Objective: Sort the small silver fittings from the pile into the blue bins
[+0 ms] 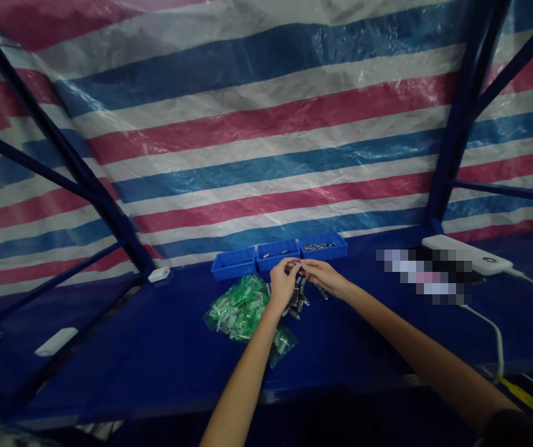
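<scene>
My left hand [283, 282] and my right hand [325, 276] meet fingertip to fingertip over the blue table. Both are closed in a pinch around something small, partly metallic, too tiny to name. Beneath and between them lies a pile of dark and silver cylindrical pieces [300, 298], partly hidden by my left hand. To the left spreads a heap of clear plastic bags with green and silver pieces [241, 307]. Just beyond my hands stand three blue bins in a row: the left bin [233, 263], the middle bin [266, 258] with a few small pieces, and the right bin [336, 248] with many small metal parts.
A white power bank [466, 253] with a cable lies at the right, beside a pixelated patch. Two white objects, a small block [159, 274] and a longer one [56, 341], are on the left. Dark blue frame posts [457, 118] and a striped tarp [271, 136] close off the back.
</scene>
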{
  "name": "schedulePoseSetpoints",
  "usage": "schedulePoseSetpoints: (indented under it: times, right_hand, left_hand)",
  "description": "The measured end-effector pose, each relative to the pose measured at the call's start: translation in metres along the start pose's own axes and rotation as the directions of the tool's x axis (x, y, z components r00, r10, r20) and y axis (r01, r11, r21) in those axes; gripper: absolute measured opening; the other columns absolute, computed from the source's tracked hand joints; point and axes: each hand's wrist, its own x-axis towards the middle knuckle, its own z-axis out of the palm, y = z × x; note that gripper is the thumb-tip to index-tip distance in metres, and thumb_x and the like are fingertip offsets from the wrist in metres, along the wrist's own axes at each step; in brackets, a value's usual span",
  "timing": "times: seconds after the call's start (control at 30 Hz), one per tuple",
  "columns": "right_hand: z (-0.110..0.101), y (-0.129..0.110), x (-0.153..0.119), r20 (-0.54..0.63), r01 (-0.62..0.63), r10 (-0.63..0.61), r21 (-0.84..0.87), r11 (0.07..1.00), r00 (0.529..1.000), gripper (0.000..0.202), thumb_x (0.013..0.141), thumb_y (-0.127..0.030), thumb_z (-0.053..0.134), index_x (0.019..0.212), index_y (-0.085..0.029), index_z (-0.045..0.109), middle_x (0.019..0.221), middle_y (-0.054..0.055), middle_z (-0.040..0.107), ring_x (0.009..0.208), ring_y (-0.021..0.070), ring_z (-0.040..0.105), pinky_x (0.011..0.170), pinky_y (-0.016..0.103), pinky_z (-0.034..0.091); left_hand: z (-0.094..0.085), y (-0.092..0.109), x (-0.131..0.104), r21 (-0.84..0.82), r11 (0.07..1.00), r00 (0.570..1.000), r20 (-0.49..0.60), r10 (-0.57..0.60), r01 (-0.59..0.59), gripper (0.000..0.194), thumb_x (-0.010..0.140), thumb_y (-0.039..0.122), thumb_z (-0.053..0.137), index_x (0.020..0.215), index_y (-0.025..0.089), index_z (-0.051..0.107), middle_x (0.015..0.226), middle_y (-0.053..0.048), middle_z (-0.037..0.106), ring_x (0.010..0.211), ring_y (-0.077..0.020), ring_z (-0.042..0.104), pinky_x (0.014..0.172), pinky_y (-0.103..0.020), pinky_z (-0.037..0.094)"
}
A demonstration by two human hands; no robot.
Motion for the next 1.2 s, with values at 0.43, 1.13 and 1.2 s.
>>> schedulePoseSetpoints:
  times: [0.43, 1.13, 1.2]
  right_hand:
    - [0.003, -0.01, 0.008, -0.116, 0.074, -0.114, -0.31, 0.948, 0.987, 0.022, 0.073, -0.037, 0.066, 0.08, -0.016, 0.068, 0.069, 0.002, 0.065, 0.061, 0.0095, 0.059, 0.052, 0.017, 0.044]
    - [-0.026, -0.032, -0.02, 0.11, 0.108, 0.038, -0.992, 0.066, 0.993, 0.038, 0.058, -0.03, 0.076, 0.093, -0.019, 0.069, 0.103, 0.01, 0.062, 0.086, 0.0222, 0.063, 0.072, 0.026, 0.046]
    - [-0.022, -0.024, -0.018, 0.127, 0.13, -0.061, -0.99, 0.053, 0.99, 0.03, 0.06, -0.027, 0.075, 0.089, -0.019, 0.069, 0.1, 0.01, 0.064, 0.087, 0.0219, 0.063, 0.073, 0.025, 0.045]
  left_hand:
    - [-0.015, -0.003, -0.01, 0.751, 0.66, 0.981, 0.096, -0.169, 0.04, 0.025, 0.083, 0.033, 0.049, 0.095, 0.018, 0.065, 0.102, -0.011, 0.064, 0.104, -0.028, 0.052, 0.091, -0.044, 0.034]
    - [-0.007, -0.012, -0.004, 0.593, 0.804, 0.959, 0.245, -0.145, -0.03, 0.027, 0.084, 0.02, 0.045, 0.103, 0.019, 0.064, 0.104, -0.007, 0.068, 0.099, -0.021, 0.06, 0.087, -0.032, 0.041]
    - [-0.007, -0.015, -0.002, 0.544, 0.839, 0.97, 0.201, -0.139, 0.008, 0.028, 0.083, 0.017, 0.046, 0.103, 0.018, 0.064, 0.103, -0.007, 0.068, 0.098, -0.0196, 0.061, 0.087, -0.03, 0.043]
